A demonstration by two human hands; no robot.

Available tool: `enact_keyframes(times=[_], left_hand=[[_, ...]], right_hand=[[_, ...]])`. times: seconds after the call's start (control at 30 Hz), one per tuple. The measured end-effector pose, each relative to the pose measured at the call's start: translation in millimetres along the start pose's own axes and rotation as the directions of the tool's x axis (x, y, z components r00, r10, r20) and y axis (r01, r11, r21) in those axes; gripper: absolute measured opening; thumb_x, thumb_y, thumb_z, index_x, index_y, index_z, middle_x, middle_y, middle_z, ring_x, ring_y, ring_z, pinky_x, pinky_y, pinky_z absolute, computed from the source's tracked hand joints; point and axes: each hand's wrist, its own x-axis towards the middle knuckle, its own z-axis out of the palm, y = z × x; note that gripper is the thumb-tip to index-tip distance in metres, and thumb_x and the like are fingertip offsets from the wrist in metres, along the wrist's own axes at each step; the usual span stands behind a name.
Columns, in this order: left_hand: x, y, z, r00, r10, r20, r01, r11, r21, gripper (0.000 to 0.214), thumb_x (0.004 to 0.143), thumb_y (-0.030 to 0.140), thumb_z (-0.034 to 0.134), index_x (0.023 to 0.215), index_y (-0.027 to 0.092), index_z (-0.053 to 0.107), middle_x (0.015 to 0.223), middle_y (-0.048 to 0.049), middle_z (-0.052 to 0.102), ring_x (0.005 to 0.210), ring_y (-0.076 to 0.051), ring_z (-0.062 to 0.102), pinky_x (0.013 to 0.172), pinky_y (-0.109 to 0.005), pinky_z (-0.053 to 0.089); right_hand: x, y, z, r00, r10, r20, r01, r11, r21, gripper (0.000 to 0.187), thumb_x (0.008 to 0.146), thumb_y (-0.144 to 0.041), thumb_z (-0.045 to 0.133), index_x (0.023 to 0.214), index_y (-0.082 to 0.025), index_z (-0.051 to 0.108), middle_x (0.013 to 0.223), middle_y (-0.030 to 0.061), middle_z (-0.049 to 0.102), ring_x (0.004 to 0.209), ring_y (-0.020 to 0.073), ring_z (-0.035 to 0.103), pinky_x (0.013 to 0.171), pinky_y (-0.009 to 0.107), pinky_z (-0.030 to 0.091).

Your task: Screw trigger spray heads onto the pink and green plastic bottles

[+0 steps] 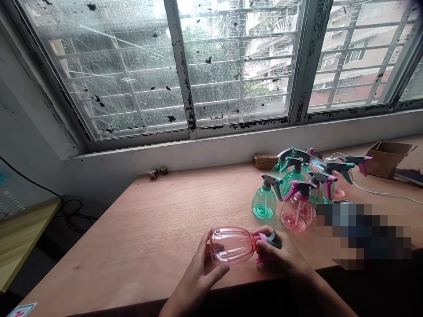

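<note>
A clear pink spray bottle lies on its side just above the near edge of the wooden table. My left hand cups its round base, fingers curled round it. My right hand is wrapped round its neck and the grey and pink spray head. Behind them stand several more spray bottles, a green one and a pink one nearest.
A cardboard box sits at the far right by a white cable. A flat brown packet and two small brown cubes rest against the wall under the window. A lower yellow surface is at the left.
</note>
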Motion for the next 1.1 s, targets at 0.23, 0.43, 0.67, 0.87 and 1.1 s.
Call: enact_keyframes(times=[0.23,0.43,0.67,0.87,1.1], left_hand=[[-0.5,1.4,0.4,1.0,-0.003,-0.009,0.003,1.0,-0.008,0.093,0.087,0.045,0.071,0.156,0.021,0.013,0.144,-0.0181,0.05,0.139,-0.031,0.044,0.118,-0.045,0.031],[0.1,0.3,0.3,1.0,-0.002,-0.005,0.002,1.0,-0.009,0.093,0.087,0.045,0.071,0.156,0.021,0.013,0.144,-0.0186,0.051,0.138,-0.03,0.045,0.118,-0.045,0.031],[-1.0,1.4,0.3,1.0,-0.011,-0.015,0.011,1.0,-0.006,0.094,0.087,0.047,0.07,0.156,0.02,0.012,0.141,-0.0185,0.053,0.137,-0.031,0.047,0.117,-0.045,0.032],[-1.4,3.4,0.1,1.0,-0.024,-0.015,0.024,1.0,-0.008,0.096,0.086,0.049,0.071,0.157,0.019,0.012,0.141,-0.0196,0.054,0.135,-0.031,0.048,0.116,-0.046,0.033],[-1.3,3.7,1.2,1.0,-0.018,-0.02,0.018,1.0,-0.021,0.093,0.087,0.046,0.071,0.156,0.022,0.014,0.141,-0.018,0.055,0.137,-0.032,0.046,0.118,-0.047,0.03]], right_hand=[[0.0,-2.4,1.1,1.0,0.004,-0.002,-0.004,1.0,-0.012,0.044,0.076,-0.052,0.081,0.097,-0.016,0.065,0.073,0.002,0.069,0.06,0.0176,0.066,0.058,0.028,0.053],[0.1,-3.0,1.0,1.0,0.017,0.0,-0.017,1.0,-0.022,0.046,0.075,-0.054,0.081,0.097,-0.017,0.065,0.074,0.0026,0.07,0.06,0.0189,0.067,0.059,0.029,0.054],[0.5,-1.5,1.0,1.0,0.022,0.006,-0.022,1.0,-0.009,0.046,0.075,-0.053,0.081,0.097,-0.016,0.065,0.071,0.0019,0.068,0.059,0.0188,0.066,0.058,0.03,0.055],[0.3,-3.6,1.8,0.999,0.038,0.006,-0.037,0.999,-0.02,0.048,0.074,-0.056,0.08,0.096,-0.016,0.065,0.071,0.0025,0.068,0.06,0.0201,0.066,0.059,0.033,0.056],[0.4,-1.6,-0.5,0.999,0.046,0.029,-0.045,0.999,-0.016,0.046,0.076,-0.053,0.08,0.098,-0.016,0.064,0.073,0.0027,0.068,0.062,0.0195,0.066,0.061,0.033,0.058]])
